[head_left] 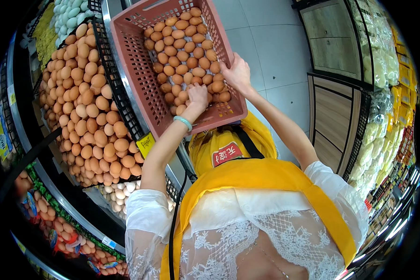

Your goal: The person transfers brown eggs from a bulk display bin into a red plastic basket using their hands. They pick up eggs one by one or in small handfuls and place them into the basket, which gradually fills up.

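Note:
A pinkish-brown plastic basket point(137, 93) with slotted walls stands tilted before me, resting partly on the shelf edge. Rows of brown eggs point(178, 34) fill most of it, over greyish lining. My left hand point(198, 94), with a pale green bangle point(184, 122) at the wrist, reaches inside over the near eggs. Its fingers curl down and touch the eggs; whatever they hold is hidden. At the basket's right rim, my right hand point(236, 73) grips the edge, thumb over the inside and fingers outside. The basket's near corner shows a bare slotted floor.
To the left, a black-edged display bin holds a heap of brown eggs point(86, 112). Pale blue-green eggs point(72, 16) lie beyond it, white eggs point(121, 193) nearer me. A yellow tag point(145, 144) hangs by the basket. Wooden cabinets point(333, 112) and packaged-goods shelves point(382, 112) stand right.

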{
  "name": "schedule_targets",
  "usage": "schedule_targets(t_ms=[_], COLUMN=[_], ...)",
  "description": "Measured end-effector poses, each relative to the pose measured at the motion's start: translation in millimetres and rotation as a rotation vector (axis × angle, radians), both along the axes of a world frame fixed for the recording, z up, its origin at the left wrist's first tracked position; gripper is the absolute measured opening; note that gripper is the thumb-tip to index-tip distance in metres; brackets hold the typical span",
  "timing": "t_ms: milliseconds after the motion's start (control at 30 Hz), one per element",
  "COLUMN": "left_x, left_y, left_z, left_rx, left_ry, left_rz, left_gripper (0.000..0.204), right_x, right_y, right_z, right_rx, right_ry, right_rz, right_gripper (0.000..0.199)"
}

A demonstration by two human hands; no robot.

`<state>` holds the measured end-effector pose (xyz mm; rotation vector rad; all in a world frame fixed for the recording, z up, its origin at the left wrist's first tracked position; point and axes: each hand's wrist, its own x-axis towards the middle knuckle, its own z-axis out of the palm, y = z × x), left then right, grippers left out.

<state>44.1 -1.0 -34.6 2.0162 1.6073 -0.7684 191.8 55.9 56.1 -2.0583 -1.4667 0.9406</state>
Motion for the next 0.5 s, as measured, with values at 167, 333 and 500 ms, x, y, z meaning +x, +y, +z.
schedule_targets(t_ms=[167, 333, 500], left_x=[21.5, 34.1, -14.3], left_y=[-1.6, -4.3, 4.9], left_z=[-13.8, -28.0, 46.1], left_rx=[-0.022, -0.033, 0.177], left_ry=[-0.004, 0.001, -0.312], left_rz=[-0.163, -0.188, 0.314], left_gripper=[0.021, 0.021, 0.033], right_x=[0.2, 5.8, 4.8], right_y=[-0.8, 1.7, 4.5], right_z=[-16.5, -17.2, -12.9], right_rx=[0.14, 0.175, 0.132], right_ry=[0.0, 0.119, 0.084], right_rz=[0.104, 0.146, 0.178], right_gripper=[0.035, 0.025, 0.029])
